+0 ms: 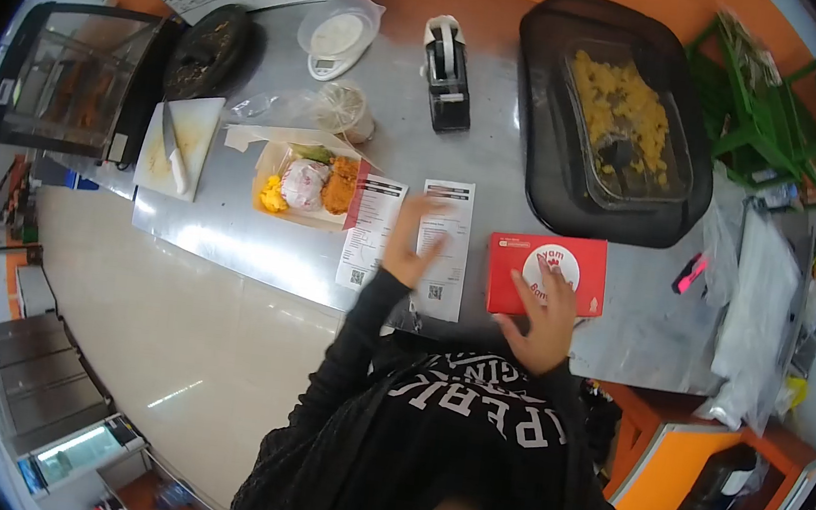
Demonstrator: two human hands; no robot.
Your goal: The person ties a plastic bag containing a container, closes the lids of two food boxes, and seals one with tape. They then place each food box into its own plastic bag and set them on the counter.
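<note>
My left hand (416,241), a little blurred, is over the counter between two printed receipts, fingers apart and nothing visible in them. One receipt (440,279) lies to its right; the other receipt (358,249) lies to its left, against an open food box (261,178). That box holds fried chicken (340,187), a wrapped whitish bundle (305,186), something yellow (272,195) and a green piece (311,152). My right hand (543,326) rests with spread fingers on a closed red box (503,276) with a round white logo.
Behind the receipts stands a tape dispenser (448,83). A black tray (541,149) carries a glass dish of yellow food (621,103). Further left are a kitchen scale (329,65), a stone mortar (205,46) and a knife (173,148) on a cutting board (203,131). Plastic bags (760,305) lie at right.
</note>
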